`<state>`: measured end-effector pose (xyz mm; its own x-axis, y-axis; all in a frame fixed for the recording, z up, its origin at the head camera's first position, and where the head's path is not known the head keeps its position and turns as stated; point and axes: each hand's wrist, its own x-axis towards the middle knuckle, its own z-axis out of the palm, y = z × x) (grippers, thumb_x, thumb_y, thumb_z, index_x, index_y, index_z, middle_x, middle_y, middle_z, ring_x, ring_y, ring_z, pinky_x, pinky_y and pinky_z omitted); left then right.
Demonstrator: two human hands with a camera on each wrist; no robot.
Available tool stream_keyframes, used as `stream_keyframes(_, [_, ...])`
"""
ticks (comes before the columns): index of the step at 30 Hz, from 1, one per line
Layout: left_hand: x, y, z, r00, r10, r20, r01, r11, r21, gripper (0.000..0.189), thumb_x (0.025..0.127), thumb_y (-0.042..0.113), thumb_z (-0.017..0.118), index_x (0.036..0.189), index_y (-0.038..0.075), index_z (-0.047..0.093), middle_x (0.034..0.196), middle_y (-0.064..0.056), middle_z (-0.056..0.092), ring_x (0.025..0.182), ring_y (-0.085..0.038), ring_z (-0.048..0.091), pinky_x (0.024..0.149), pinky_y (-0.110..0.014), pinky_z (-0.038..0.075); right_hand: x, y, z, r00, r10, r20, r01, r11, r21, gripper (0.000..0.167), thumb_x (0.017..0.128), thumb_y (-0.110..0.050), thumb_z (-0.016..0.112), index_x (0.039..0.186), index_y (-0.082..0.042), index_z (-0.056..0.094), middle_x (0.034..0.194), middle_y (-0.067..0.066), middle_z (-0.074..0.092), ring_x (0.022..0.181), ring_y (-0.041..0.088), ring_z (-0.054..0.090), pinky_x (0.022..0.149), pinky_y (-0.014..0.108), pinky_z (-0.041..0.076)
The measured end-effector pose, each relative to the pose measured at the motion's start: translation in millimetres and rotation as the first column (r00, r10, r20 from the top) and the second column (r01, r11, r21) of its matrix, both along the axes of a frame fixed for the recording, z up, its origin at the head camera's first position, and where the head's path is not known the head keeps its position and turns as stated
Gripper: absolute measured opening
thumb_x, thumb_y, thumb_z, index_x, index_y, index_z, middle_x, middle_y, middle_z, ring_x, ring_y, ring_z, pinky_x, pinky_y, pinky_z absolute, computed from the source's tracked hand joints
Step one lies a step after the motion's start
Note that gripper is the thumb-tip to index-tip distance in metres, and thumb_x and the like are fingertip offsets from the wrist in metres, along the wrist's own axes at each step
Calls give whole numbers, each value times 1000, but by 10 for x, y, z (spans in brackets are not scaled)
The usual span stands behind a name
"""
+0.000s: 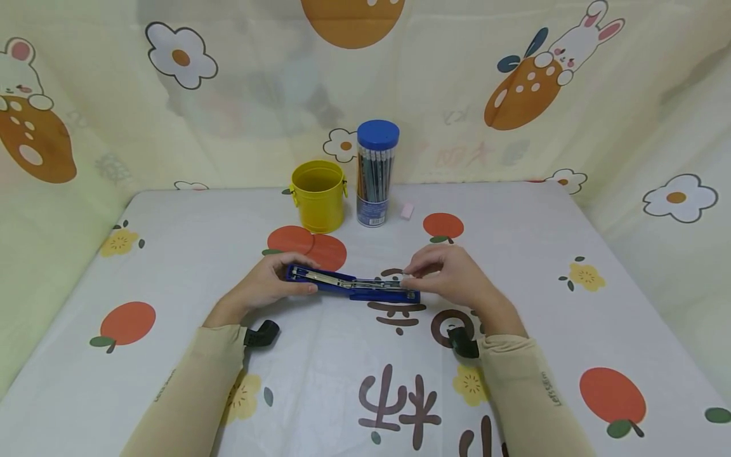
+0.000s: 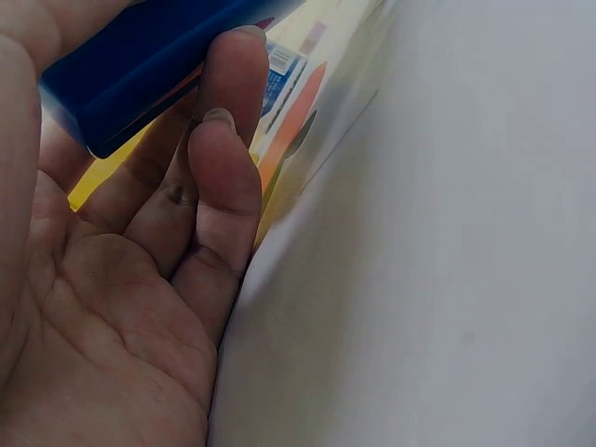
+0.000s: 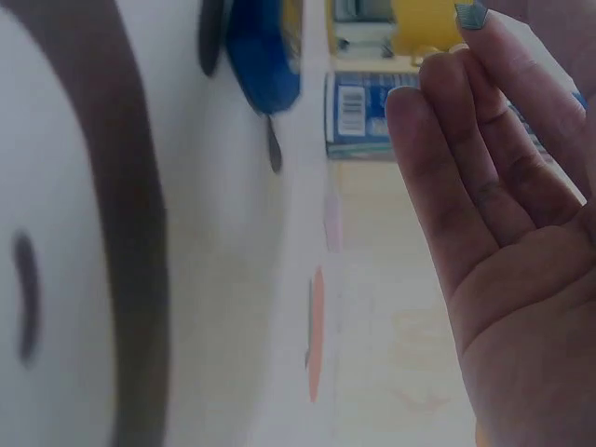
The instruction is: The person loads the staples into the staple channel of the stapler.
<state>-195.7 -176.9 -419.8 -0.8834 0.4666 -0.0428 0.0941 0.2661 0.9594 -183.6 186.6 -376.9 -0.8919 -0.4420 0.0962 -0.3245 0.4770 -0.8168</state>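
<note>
A blue stapler point(image 1: 377, 295) is folded wide open above the table, with its metal insides facing up. My left hand point(image 1: 274, 279) grips its left end between thumb and fingers; up close in the left wrist view, the blue body point(image 2: 149, 70) crosses over the curled fingers. Over the stapler's right end, my right hand point(image 1: 448, 276) pinches a short grey strip of staples point(image 3: 472, 14) between thumb and fingertip. The other fingers of that hand are bent loosely behind. Whether the strip touches the stapler is hard to tell.
At the back stand a yellow bucket point(image 1: 320, 200) and a clear tube of pencils point(image 1: 375, 174) with a blue lid. A small pink eraser point(image 1: 407, 211) lies right of the tube. The white tablecloth point(image 1: 308, 393) has printed fruit and flowers; a patterned curtain point(image 1: 257, 114) hangs behind.
</note>
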Motion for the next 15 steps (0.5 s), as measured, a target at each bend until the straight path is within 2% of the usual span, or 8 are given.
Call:
stream_keyframes(5, [-8,0,-6,1000,-6,-4,6,1000,0,36,85,16,84,118,13,70,116,-8,68,105,-30,61,90,-37,51,-3,-65,-16,1000,-2,25,0,998,69,15,81,-15,86,94,-11,81,97,1,68,91,22,63,84,41,55])
stream_keyframes(11, [-5,1,-2,1000,-5,0,5,1000,6,37,84,16,84,118,13,70,115,-8,68,104,-30,61,90,-36,51,-15,-87,-47,1000,4,30,-9,988,152,12,83,-18,85,94,-13,81,98,-1,67,92,19,60,81,33,55])
stream_keyframes(15, [-3,0,-2,1000,-5,4,5,1000,9,37,84,17,84,118,13,70,115,-8,68,104,-30,61,90,-36,51,-10,-86,-51,1000,14,26,-18,987,161,12,83,-17,85,94,-13,81,97,-2,67,91,19,61,79,30,55])
